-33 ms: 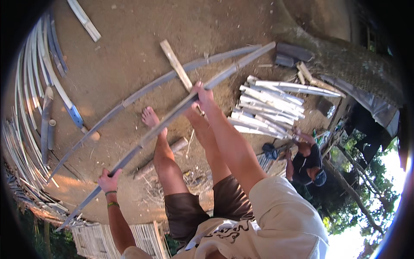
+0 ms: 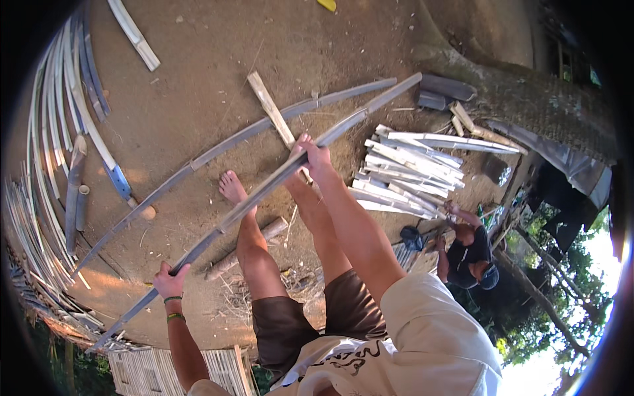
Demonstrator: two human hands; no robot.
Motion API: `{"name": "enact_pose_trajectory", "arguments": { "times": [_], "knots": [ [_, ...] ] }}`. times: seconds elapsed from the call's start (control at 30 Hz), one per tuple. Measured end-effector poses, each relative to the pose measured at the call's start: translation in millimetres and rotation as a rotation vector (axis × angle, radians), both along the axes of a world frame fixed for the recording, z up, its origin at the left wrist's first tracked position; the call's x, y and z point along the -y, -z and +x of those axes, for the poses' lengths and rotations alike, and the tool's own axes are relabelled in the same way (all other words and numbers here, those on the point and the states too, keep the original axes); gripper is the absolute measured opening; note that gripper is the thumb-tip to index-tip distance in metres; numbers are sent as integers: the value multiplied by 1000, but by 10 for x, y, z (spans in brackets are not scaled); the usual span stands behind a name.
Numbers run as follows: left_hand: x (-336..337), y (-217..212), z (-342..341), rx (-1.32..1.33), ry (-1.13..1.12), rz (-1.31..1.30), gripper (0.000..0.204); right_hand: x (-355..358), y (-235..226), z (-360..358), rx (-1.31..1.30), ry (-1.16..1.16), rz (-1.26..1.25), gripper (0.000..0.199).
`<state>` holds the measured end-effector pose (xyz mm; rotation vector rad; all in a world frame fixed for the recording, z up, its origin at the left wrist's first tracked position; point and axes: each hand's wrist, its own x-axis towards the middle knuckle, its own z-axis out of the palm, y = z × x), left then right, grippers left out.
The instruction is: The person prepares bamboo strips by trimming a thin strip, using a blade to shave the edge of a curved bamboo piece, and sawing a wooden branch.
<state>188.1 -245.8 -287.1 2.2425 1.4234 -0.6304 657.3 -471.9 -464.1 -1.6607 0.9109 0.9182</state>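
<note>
A long split bamboo strip (image 2: pixel 254 200) slants across my body, from low on the left to high on the right. My left hand (image 2: pixel 170 279) is closed round its lower part, with bracelets at the wrist. Farther up the strip, my right hand (image 2: pixel 316 157) grips it, arm stretched out. Beyond it, a second bamboo strip (image 2: pixel 228 143) lies on the ground, its left part curving toward me. A shorter, pale bamboo piece (image 2: pixel 271 109) crosses that strip, its near end by my right hand and foot.
Several long strips (image 2: pixel 49 125) lie at the left, beside a machete with a blue blade (image 2: pixel 119 181). On the right is a pile of pale split bamboo (image 2: pixel 409 165), with a co-worker (image 2: pixel 465 254) crouching near it. A log (image 2: pixel 247 247) lies by my left foot.
The view has shifted slightly, and a yellow thing now shows at the top edge. Both hands still hold the bamboo strip in nearly the same place.
</note>
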Motion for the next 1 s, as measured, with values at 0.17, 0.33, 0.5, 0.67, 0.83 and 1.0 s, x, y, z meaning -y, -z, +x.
{"name": "enact_pose_trajectory", "arguments": {
  "times": [0.17, 0.33, 0.5, 0.67, 0.83, 1.0],
  "knots": [
    [78, -689, 151, 134, 15, 64, 66, -225, -1492, 399, 51, 16, 1, 22],
    [53, -1669, 278, 197, -29, 76, 67, -295, -2357, 520, 128, -27, 110, 20],
    [75, -2648, 313, 158, -58, 117, 67, -433, -3346, 641, 160, -84, 293, 29],
    [127, -3478, 393, 304, -111, 289, 67, -729, -4115, 956, 177, -303, 419, 32],
    [-59, -4006, 635, 357, -254, 402, 65, -1405, -4676, 1264, 246, -415, 501, 52],
    [-575, -3988, 865, 310, -383, 426, 66, -1816, -4721, 1544, 442, -486, 433, 66]
  ]
}}
